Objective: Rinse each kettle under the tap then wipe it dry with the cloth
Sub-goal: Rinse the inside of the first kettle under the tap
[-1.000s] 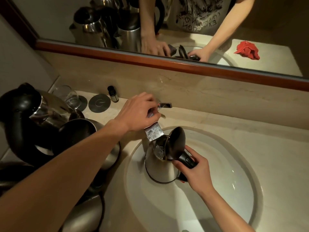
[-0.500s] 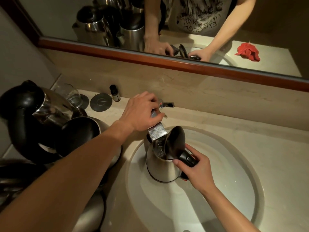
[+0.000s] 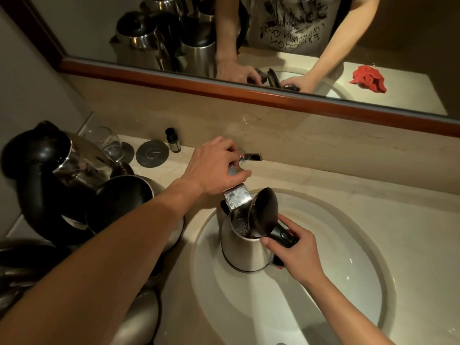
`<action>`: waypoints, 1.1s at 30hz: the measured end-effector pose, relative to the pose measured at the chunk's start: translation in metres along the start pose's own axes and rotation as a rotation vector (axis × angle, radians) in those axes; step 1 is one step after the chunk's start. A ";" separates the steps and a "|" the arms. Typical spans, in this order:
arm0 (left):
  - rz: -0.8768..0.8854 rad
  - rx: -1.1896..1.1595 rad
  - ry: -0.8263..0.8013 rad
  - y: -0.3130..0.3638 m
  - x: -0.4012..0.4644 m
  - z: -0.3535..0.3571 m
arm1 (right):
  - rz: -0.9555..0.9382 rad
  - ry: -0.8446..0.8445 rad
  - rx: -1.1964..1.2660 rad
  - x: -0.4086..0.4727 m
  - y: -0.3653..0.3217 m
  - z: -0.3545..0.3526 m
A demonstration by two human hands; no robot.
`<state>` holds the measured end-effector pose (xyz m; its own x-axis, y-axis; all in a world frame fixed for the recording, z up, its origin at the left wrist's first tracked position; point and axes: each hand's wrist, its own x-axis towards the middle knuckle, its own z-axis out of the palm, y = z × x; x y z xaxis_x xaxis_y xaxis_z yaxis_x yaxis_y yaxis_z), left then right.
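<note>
One steel kettle [image 3: 245, 247] w/ lid up in oval basin [image 3: 361, 245], right hand [image 3: 296, 255] grip clamped on black handle, left hand [image 3: 214, 168] grip clamped on chrome tap [image 3: 236, 192].

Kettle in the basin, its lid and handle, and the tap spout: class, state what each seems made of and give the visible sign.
Brushed silver kettle body: probably stainless steel, with a dull satin sheen. Dark round open lid and black handle: likely plastic, with soft highlights. Flat chrome tap spout: polished metal, mirror-bright.
</note>
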<state>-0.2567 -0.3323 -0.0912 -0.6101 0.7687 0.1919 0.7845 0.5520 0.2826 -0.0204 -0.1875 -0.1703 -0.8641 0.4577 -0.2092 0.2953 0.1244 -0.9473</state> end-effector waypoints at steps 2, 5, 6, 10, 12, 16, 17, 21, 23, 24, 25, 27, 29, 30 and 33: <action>-0.002 -0.010 -0.007 0.000 0.000 -0.001 | -0.001 0.005 -0.011 0.000 0.001 0.000; -0.001 -0.018 -0.013 0.001 0.000 0.000 | -0.011 0.014 -0.017 -0.001 0.003 0.000; 0.000 -0.017 -0.014 0.001 0.000 0.000 | -0.015 0.013 -0.022 -0.001 0.003 -0.001; 0.011 -0.014 -0.015 0.000 0.000 0.000 | -0.003 0.013 -0.029 0.000 0.003 -0.001; 0.013 -0.012 -0.010 -0.001 -0.001 0.000 | -0.002 0.011 -0.033 0.001 0.002 0.000; 0.018 -0.007 -0.005 -0.001 -0.001 0.000 | -0.005 0.015 -0.043 0.001 -0.001 0.001; 0.019 -0.009 -0.005 -0.001 0.000 0.000 | -0.008 0.016 -0.043 0.001 -0.002 0.001; 0.022 -0.011 -0.004 -0.001 0.000 0.001 | -0.007 0.018 -0.033 0.000 0.001 0.001; 0.021 -0.010 0.001 -0.001 0.000 0.001 | -0.007 0.016 -0.030 -0.002 0.002 0.001; 0.021 -0.008 0.003 -0.001 0.000 0.001 | -0.009 0.016 -0.029 -0.002 0.002 0.001; 0.022 -0.007 0.004 -0.001 0.000 0.001 | -0.010 0.017 -0.029 -0.002 0.001 0.001; 0.022 -0.010 0.003 -0.001 0.000 0.002 | -0.010 0.022 -0.032 -0.001 -0.002 0.001; 0.023 -0.010 0.006 -0.002 0.000 0.002 | -0.009 0.020 -0.033 -0.001 -0.005 0.001; 0.023 -0.009 0.008 -0.001 0.000 0.002 | -0.006 0.017 -0.031 0.000 -0.005 0.001; 0.023 -0.008 0.006 -0.001 0.000 0.001 | -0.004 0.011 -0.022 0.000 -0.007 0.002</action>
<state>-0.2573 -0.3325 -0.0926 -0.5929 0.7790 0.2041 0.7972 0.5318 0.2858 -0.0235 -0.1895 -0.1641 -0.8606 0.4671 -0.2029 0.3009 0.1451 -0.9425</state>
